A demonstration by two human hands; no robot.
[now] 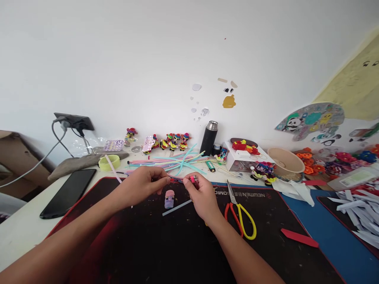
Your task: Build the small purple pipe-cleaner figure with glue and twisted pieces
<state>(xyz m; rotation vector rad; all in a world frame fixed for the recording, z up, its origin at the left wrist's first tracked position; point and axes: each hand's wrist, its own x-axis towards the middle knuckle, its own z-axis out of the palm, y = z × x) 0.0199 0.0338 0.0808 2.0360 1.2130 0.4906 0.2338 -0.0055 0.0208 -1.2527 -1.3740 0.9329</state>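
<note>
My left hand (151,183) is closed in a pinch on one end of a thin, dark strand (177,180) with hints of red and blue. My right hand (201,193) pinches its other end, and a pink lighter (194,180) with a metal top pokes out from those fingers. Exactly how the lighter sits in the grip is hidden. On the black mat (148,244) below the hands stands a small pink-and-blue fuzzy piece (169,199) with dark dots. Beside it lies a pale blue strip (177,208), one end reaching under my right hand.
Scissors (237,213) with red and yellow handles lie right of my right forearm. Behind the hands are a heap of coloured strips (177,159), a black flask (209,138) and several small figures (176,141). A phone (68,193) lies left; a red strip (299,238) lies right.
</note>
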